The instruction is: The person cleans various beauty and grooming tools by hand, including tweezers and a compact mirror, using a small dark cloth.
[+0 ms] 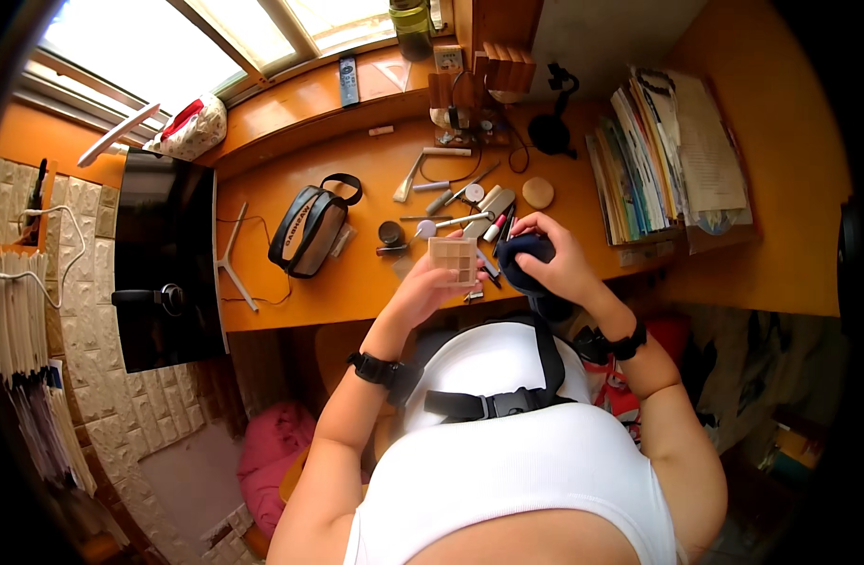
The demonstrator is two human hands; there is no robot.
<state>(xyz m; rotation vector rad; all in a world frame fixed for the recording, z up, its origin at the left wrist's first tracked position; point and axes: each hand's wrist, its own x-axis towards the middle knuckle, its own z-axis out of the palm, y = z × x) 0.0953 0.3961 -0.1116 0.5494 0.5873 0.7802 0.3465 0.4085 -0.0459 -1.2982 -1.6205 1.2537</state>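
Clamped at its lower edge between the thumb and fingers of the left hand (424,294), a pale palette (453,250) of small square pans is held up above the near edge of the desk (366,303). By the right hand (569,266), thumb and fingers are closed on a bunched, dark blue, soft-looking item (524,264); whether cloth or pouch cannot be told.

From the left, a dark-trimmed pouch (306,235) is seen lying well apart from the hands, so it can be left undisturbed. Nearer, a dark round jar (390,233) is set just left of the palette; the left wrist is best kept from being swung that way.

In the middle, the palette should be kept level and gripped by its rim, with the thumb eased off the pans. If a wiping is in hand, as seems likely, light strokes are called for, the frame being steadied by the left fingers.

Farther right, the blue item is held just beside the palette; it is best kept gathered, so that no loose fold is dragged over the round beige compact (537,193) beyond.
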